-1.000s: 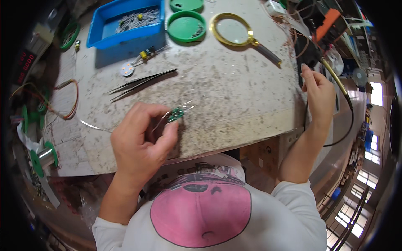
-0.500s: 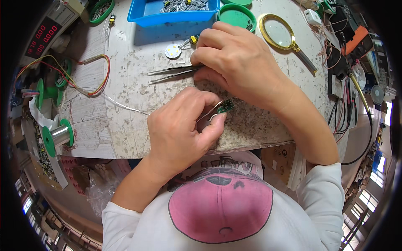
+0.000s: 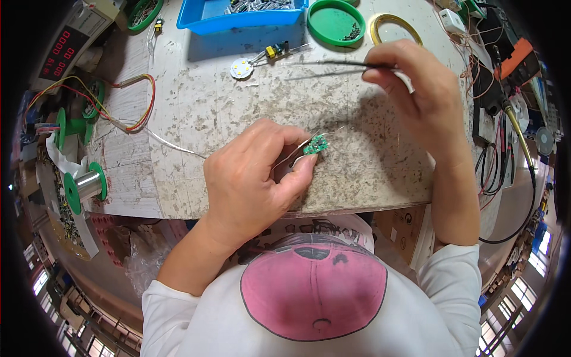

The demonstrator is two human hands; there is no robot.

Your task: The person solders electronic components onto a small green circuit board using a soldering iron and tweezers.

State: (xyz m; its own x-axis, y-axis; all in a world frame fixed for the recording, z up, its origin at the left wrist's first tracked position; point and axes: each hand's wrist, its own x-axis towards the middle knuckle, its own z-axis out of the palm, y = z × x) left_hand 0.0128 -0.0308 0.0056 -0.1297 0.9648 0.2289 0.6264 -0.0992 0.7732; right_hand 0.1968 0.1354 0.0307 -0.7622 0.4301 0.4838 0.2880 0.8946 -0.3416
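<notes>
A small green circuit board point(image 3: 316, 144) with thin wire leads is pinched between the thumb and forefinger of my left hand point(image 3: 253, 172), over the middle of the table's near part. Raised to the right, my right hand point(image 3: 425, 95) grips dark tweezers point(image 3: 333, 65), whose spread tips point left and touch nothing. Beyond my left hand lies a round white LED board point(image 3: 242, 68), wired to a small part with a yellow block point(image 3: 275, 51). A green round dish point(image 3: 336, 24) with tiny dark pieces stands just beyond the tweezers.
A blue tray point(image 3: 241, 22) of metal parts is at the back. My right hand partly covers a gold-rimmed magnifying glass point(image 3: 397, 19). Left are a solder spool point(image 3: 86, 187), coloured wires point(image 3: 153, 98) and a meter point(image 3: 62, 53). A soldering iron point(image 3: 516, 128) stands right.
My right hand has moved away from the left one, to the right, carrying the tweezers. The circuit board stays in my left hand and is now more exposed.
</notes>
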